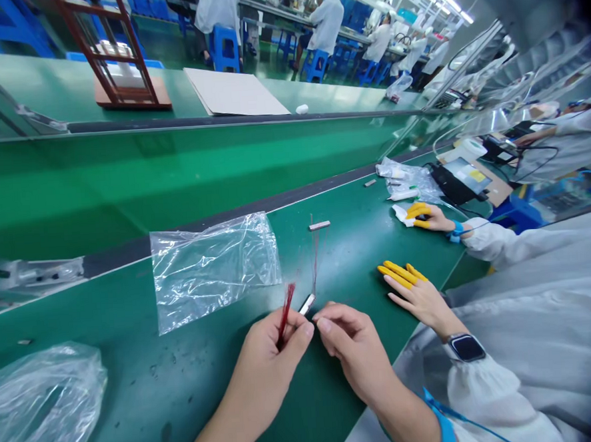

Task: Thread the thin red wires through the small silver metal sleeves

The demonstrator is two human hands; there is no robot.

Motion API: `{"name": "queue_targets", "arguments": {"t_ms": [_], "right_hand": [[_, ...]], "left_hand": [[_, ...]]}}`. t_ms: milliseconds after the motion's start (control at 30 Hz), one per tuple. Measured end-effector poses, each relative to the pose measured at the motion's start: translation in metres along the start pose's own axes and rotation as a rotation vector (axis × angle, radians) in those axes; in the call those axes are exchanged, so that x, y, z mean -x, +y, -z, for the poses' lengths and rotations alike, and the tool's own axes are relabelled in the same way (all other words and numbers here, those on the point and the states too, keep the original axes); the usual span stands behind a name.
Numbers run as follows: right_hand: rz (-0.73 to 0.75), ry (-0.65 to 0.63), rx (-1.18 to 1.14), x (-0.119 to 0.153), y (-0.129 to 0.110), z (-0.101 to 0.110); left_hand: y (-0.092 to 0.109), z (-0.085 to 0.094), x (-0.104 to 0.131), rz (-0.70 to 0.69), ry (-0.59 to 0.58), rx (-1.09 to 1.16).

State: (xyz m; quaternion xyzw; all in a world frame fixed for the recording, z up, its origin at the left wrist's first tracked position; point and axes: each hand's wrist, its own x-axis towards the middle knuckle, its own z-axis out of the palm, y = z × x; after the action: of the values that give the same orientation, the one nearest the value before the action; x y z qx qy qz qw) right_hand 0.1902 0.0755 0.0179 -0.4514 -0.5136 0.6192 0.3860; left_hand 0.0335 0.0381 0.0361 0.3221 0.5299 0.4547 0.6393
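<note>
My left hand [269, 352] is closed around a bundle of thin red wires [287, 307], whose tips stick up above the fingers. At its fingertips a small whitish strip-like part [307, 304] shows, tilted up to the right. My right hand [352, 343] sits just beside it, thumb and forefinger pinched together; whatever is between them is too small or hidden to make out. Fine reddish wires [317, 263] run up from near the part. Farther up the green table lies a second small pale strip [319, 225].
A clear plastic bag [216, 269] lies left of the wires, another plastic bag [41, 410] nearer me. To the right, a co-worker's hands in yellow finger cots [420, 290] rest on the table, one on a white wipe [403, 214]. Cardboard [237, 91] lies on the far ledge.
</note>
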Motion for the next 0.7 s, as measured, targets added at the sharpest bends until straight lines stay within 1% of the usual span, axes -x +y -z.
{"name": "queue_targets", "arguments": {"t_ms": [67, 133, 233, 300, 333, 467, 700], "right_hand": [[0.046, -0.021, 0.098, -0.002, -0.006, 0.004], [0.107, 0.0, 0.237, -0.005, -0.009, 0.009], [0.202, 0.047, 0.462, -0.01, -0.008, 0.016], [0.243, 0.034, 0.574, -0.013, -0.005, 0.018], [0.258, 0.02, 0.614, -0.014, -0.004, 0.018], [0.331, 0.009, 0.708, -0.015, 0.0, 0.018], [0.385, -0.006, 0.768, -0.016, 0.002, 0.018]], "left_hand": [[-0.001, 0.001, -0.002, 0.015, 0.006, -0.015], [-0.001, 0.003, -0.003, 0.05, 0.042, 0.013], [-0.001, 0.006, -0.005, 0.113, 0.185, 0.191], [0.002, 0.009, -0.006, 0.132, 0.265, 0.343], [0.003, 0.01, -0.006, 0.135, 0.287, 0.406], [0.008, 0.012, -0.006, 0.168, 0.314, 0.53], [0.01, 0.013, -0.005, 0.192, 0.33, 0.583]]}}
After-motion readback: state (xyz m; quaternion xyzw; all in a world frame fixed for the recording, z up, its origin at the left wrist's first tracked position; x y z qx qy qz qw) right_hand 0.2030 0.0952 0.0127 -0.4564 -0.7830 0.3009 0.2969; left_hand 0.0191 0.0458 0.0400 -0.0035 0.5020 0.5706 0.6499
